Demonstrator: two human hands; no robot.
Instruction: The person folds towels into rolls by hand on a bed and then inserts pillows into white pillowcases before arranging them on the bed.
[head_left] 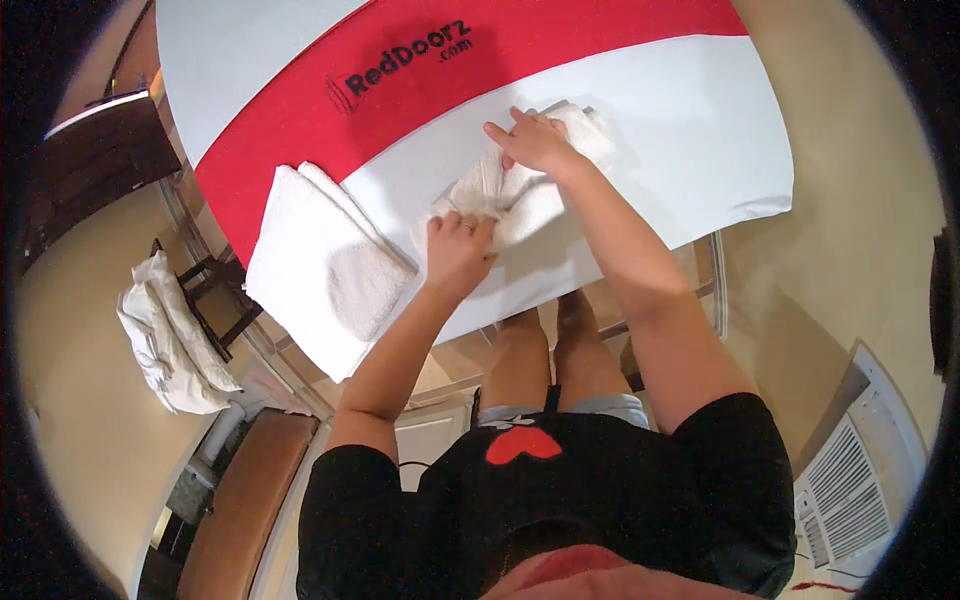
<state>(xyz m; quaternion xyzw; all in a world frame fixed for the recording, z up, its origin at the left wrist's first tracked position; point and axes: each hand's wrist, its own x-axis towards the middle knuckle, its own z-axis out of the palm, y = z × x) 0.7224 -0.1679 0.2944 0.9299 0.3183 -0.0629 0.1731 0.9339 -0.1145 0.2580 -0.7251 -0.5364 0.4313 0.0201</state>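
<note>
Left hand (457,250) curled gripping small white towel (520,185), right hand (535,140) flat, fingers spread, pressing it on bed (690,130)

white towel (520,185), red-and-white striped bedspread (640,100)

I note warm, even indoor light, soft shadows under the forearms, sharp centre focus, heavy fisheye bending and black corner vignetting.

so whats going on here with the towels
A person stands at a bed covered in white with a red band. Both hands press on a small white towel, bunched up: left hand at its near end, right hand at its far end. A folded white towel lies to the left.
</note>
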